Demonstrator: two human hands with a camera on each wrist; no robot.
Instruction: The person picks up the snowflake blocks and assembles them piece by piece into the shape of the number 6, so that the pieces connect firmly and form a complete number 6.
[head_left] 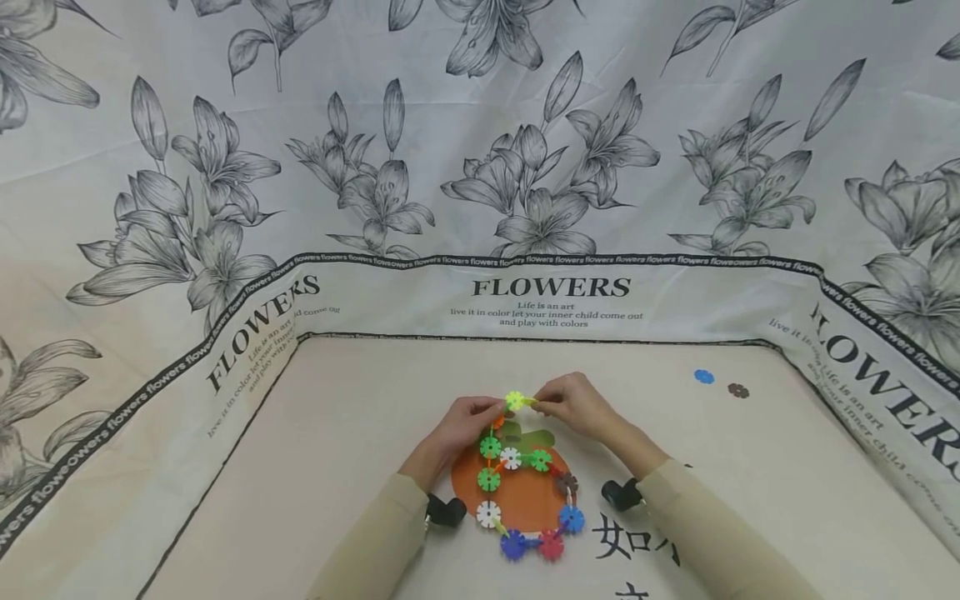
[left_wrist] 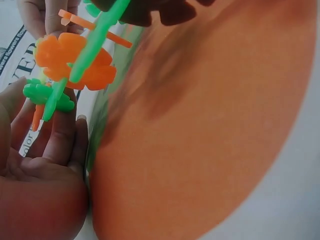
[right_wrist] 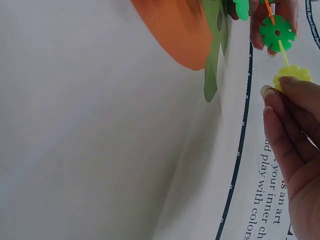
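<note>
A chain of slotted plastic snowflake discs (head_left: 489,479) in several colours bends into a loop, its lower part over a printed orange shape. My left hand (head_left: 467,423) pinches the chain near its upper end, with a green disc (left_wrist: 47,97) between its fingers in the left wrist view. My right hand (head_left: 583,406) pinches a yellow disc (right_wrist: 299,73) between thumb and index finger. In the right wrist view, that yellow disc is linked edge to edge with a pale yellow piece, which leads to a green disc (right_wrist: 277,34) beside my left fingers.
A loose blue disc (head_left: 703,377) and a brown disc (head_left: 738,390) lie at the back right of the pale cloth (head_left: 337,417). The orange shape (head_left: 465,475) and dark characters (head_left: 626,537) are printed on it. Flower-patterned fabric walls (head_left: 543,208) rise behind and at both sides.
</note>
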